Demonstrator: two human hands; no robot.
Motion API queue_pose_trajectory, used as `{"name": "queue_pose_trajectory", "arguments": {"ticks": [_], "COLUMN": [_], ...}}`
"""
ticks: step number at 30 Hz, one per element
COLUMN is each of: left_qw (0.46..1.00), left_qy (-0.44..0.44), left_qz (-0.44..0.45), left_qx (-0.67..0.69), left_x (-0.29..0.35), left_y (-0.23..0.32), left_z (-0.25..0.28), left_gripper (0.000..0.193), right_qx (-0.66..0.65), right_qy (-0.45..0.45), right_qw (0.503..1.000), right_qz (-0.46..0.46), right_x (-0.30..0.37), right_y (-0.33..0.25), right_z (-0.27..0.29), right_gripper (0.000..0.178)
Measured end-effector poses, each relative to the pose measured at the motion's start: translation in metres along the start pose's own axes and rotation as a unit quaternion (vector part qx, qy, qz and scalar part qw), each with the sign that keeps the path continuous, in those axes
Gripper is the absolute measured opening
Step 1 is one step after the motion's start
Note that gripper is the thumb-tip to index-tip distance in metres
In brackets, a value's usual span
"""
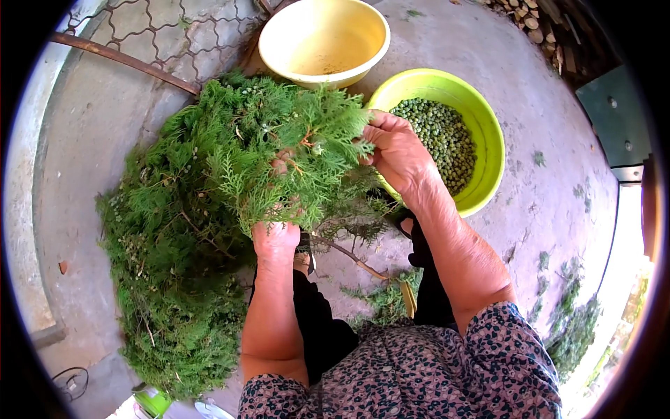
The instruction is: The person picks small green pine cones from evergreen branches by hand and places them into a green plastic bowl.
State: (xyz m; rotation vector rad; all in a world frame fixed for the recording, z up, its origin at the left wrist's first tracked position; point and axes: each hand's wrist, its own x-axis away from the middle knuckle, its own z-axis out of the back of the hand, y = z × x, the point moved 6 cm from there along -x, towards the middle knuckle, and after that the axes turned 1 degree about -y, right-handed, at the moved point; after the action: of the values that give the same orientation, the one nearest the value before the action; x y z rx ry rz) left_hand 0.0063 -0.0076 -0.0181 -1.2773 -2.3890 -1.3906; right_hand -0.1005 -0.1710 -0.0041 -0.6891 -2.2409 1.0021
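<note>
My left hand (276, 236) is closed round a leafy evergreen branch (307, 136), its fingers showing in part between the flat, scaly sprays. A few pale green cones sit among this foliage. At the branch's right edge, the thumb and fingers of my right hand (403, 152) are pinched together on the tip of a spray; whether a cone is between them is hidden. Just beyond that hand stands a lime-green basin (487, 133) holding many small round green cones (440, 133). A big heap of cut evergreen branches (171, 244) lies to the left.
A cream-yellow basin (363, 66) with bits of debris stands at the far side. Behind the heap leans a metal mesh frame (125, 59). Loose sprigs (576, 307) lie on the concrete floor at right. Stacked firewood (534, 24) and a green metal box (614, 119) are far right.
</note>
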Motion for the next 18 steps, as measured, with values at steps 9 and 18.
{"name": "queue_pose_trajectory", "arguments": {"ticks": [9, 18], "left_qw": [0.997, 0.443], "left_qy": [-0.048, -0.08], "left_qz": [0.008, -0.327], "left_qx": [0.064, -0.831], "left_x": [0.0, 0.021], "left_y": [-0.01, -0.011], "left_z": [0.021, -0.004], "left_gripper": [0.024, 0.024], "right_qx": [0.815, 0.369], "right_qy": [-0.11, 0.085], "right_qw": [0.416, 0.88], "right_qz": [0.388, 0.287], "right_x": [0.024, 0.008], "right_y": [0.0, -0.01], "right_z": [-0.03, -0.008], "right_gripper": [0.029, 0.027]}}
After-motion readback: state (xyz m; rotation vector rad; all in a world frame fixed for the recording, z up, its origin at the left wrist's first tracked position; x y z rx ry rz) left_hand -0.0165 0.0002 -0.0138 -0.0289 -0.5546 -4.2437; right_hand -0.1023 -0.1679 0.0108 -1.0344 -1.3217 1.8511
